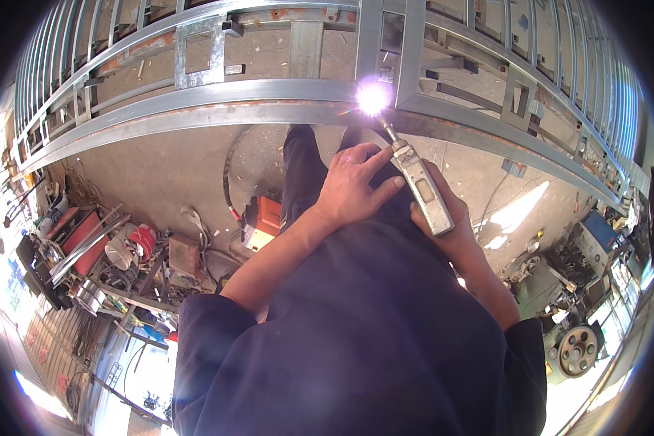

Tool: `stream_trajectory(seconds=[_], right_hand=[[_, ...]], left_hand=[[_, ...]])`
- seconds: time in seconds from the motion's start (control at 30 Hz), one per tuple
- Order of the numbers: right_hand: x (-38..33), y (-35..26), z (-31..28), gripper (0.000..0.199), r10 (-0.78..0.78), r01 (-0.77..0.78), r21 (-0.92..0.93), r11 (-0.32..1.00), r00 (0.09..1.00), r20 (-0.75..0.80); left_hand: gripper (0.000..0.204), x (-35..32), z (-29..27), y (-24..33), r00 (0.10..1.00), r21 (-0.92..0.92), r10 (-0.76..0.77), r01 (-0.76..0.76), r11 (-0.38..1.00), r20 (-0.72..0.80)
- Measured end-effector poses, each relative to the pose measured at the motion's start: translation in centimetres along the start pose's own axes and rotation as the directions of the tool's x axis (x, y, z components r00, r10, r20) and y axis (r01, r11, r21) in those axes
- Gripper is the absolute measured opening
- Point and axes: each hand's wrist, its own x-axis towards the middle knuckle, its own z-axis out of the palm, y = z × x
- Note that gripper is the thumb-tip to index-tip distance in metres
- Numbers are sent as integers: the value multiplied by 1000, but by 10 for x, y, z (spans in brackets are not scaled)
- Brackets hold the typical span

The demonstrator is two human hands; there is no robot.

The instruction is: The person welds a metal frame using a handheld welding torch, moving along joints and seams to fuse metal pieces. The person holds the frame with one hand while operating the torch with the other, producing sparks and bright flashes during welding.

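A welding torch (424, 186), pale, worn and boxy with a thin metal neck, lies in the grip of my right hand (449, 203). Its tip meets a bright white-violet arc (373, 97) at the near edge of a grey metal frame (283, 93). The glare hides the exact spot being welded. My left hand (352, 180) is beside the torch, palm down, thumb and index finger spread apart. The index fingertip reaches the torch's front end and seems to rest against it. Beyond the arc, an upright rectangular tube (410, 54) joins the frame's near rail.
Barred panels of the frame stretch across the far side. An orange box (267, 214) and a dark hose (227, 171) are on the floor by my legs. Tools, a red-and-white bundle (142, 240) and scrap crowd the left. Machinery with a round wheel (578, 350) stands at right.
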Motion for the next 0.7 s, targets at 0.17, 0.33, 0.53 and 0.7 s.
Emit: stream_trajectory(seconds=[0.17,0.33,0.53,0.7], right_hand=[[0,0,0,77,-13,13,29,999,1000,5],[-1,-1,0,77,0,0,29,1000,1000,1],[-2,0,-1,77,-18,17,42,999,1000,4],[-4,-4,-3,77,-1,1,58,998,1000,13]], left_hand=[[65,0,2,0,1000,-19,-9,9,1000,5],[65,0,1,2,1000,-15,-14,14,1000,-3],[66,-2,3,2,1000,-10,-15,15,1000,2],[67,-3,7,-2,1000,-13,17,-17,1000,-22]])
